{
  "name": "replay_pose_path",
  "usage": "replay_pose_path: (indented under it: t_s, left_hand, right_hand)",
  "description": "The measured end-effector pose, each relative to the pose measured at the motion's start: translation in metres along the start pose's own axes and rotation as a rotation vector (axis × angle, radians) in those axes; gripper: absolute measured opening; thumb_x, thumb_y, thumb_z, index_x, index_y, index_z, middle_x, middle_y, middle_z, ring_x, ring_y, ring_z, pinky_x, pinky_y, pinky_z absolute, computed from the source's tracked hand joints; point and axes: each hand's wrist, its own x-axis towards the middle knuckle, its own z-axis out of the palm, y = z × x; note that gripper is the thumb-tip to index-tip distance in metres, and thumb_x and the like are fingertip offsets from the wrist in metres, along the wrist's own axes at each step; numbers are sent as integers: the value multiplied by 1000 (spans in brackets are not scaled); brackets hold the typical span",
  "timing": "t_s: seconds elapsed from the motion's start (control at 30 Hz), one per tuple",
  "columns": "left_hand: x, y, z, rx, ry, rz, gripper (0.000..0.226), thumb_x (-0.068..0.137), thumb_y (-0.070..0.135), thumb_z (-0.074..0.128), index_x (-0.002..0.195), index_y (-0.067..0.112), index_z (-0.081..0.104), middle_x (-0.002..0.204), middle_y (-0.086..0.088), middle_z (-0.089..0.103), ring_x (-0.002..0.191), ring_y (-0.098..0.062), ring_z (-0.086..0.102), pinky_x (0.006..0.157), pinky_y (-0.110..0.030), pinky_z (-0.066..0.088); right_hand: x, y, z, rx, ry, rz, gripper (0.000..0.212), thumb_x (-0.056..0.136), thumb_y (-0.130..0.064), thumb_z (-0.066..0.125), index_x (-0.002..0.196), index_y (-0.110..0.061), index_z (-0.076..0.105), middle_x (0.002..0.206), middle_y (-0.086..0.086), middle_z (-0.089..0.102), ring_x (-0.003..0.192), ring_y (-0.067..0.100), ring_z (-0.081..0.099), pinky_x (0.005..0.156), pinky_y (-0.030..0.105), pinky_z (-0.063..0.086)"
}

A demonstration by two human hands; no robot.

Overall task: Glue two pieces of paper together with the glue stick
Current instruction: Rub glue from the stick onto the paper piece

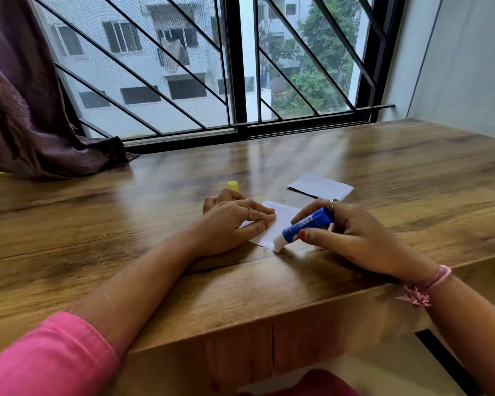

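The near table point(183, 281) is bare wood. Farther off stand a yellow cap point(233, 185), a second paper point(320, 186), and a curtain point(40, 132) far left.

wooden table point(383, 172) | purple curtain point(26, 110), far left, hem resting on table | barred window point(235, 67) behind | grey wall point(463, 67), right

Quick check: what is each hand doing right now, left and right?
Left hand: open, fingers flat, pressing the white paper onto the table.
Right hand: closed round the blue glue stick, its tip on the paper's near corner.
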Motion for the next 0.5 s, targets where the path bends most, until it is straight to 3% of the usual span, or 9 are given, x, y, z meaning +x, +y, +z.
replay_pose_path:
  t_s: [0.23,0.5]
  left_hand:
    - [2,-5,2,2,15,-4,60,79,68,27,126,43,56,132,28,52,132,-12,36,107,-50,30]
    - [1,-3,1,-16,0,-12,56,83,62,32,127,38,57,134,24,52,132,-8,36,108,-47,29]
  right_hand:
    - [6,8,-1,-23,145,90,13,84,-32,65,95,-25,65,62,3,57,49,4,44,50,13,35]
    - [1,4,0,38,-7,20,21,79,-34,63,97,-23,66,69,-13,60,55,2,49,56,10,36]
